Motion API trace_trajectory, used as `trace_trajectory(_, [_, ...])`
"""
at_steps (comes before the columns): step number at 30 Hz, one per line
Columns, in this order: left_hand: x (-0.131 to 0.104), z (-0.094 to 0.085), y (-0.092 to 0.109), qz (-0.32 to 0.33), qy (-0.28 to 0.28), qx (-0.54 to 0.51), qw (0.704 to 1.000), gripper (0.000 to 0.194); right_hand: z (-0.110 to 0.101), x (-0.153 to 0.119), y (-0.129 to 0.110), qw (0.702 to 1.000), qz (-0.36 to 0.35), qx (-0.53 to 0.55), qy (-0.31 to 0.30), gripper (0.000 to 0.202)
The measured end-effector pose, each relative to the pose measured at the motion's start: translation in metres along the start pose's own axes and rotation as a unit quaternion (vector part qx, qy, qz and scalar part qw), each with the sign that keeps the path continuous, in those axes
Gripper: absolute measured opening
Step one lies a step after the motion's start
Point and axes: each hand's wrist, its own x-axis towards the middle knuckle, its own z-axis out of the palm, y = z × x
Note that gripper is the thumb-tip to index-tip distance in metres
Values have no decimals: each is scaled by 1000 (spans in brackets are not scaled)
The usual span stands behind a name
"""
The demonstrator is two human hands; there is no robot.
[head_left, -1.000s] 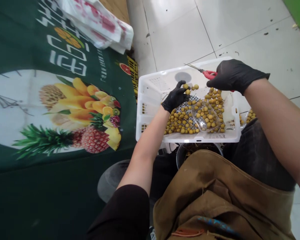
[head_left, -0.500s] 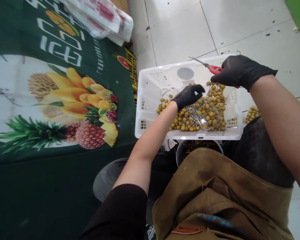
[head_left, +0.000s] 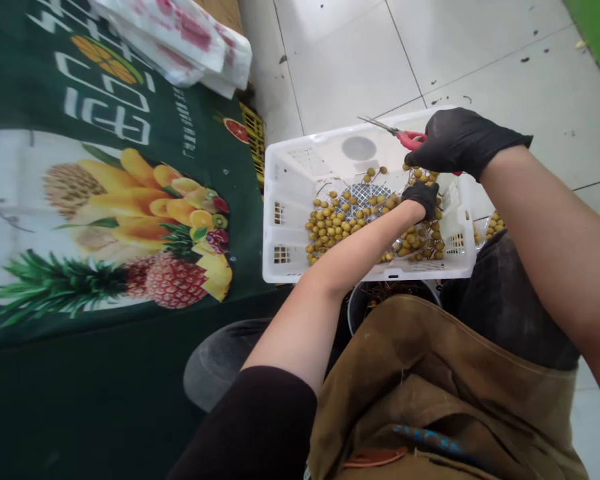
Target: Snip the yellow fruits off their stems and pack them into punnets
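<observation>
My right hand (head_left: 453,141), in a black glove, grips red-handled scissors (head_left: 413,139) above the right back part of a white plastic basket (head_left: 305,152). The blades point left, slightly apart. Below it my black-gloved left hand (head_left: 422,197) reaches into the basket among small round yellow-brown fruits, which look like longans (head_left: 333,227). Its fingers look curled in, and what they may hold is hidden. A clear plastic box (head_left: 416,243) with longans lies just in front of that hand, partly covered by my forearm. Some longans still hang on thin stems.
A dark bucket (head_left: 357,308) with twigs stands between my knees, at the basket's front. More longans (head_left: 495,225) lie outside on the right. On the left hangs a green fruit-print banner (head_left: 240,180), with white red-printed bags (head_left: 215,50) on top and a yellow crate (head_left: 254,143) behind.
My left hand has moved right and down, from the basket's middle into the longans on the right. My right hand keeps the scissors in nearly the same place. The view has shifted slightly.
</observation>
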Motion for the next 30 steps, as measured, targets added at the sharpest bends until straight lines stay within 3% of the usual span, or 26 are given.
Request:
trace_trajectory(6, [-10,7,-9,5,33,38,999,87,4,6,4,1000,-23,20,9,52])
trace_trajectory(12, [-6,16,-9,19,33,-82,996,81,5,8,1,999,-30,13,1,58])
trace_trajectory(16, [3,13,-21,30,44,-147,988,48,5,7,2,1000,-29,7,-4,56])
trace_trajectory(19, [1,0,-45,37,66,-249,966,26,4,7,4,999,-31,9,2,60])
trace_trajectory(23, [-18,-15,-84,49,68,-438,895,47,2,8,6,999,-22,24,3,59])
trace_trajectory(25, [-31,-19,-100,51,61,-562,824,47,0,7,6,999,-17,27,6,55])
trace_trajectory(28, [-44,-21,-117,38,44,-727,684,36,-6,3,9,999,-8,26,19,55])
trace_trajectory(30, [-49,-24,-125,19,55,-781,621,29,-11,0,12,999,7,15,28,56])
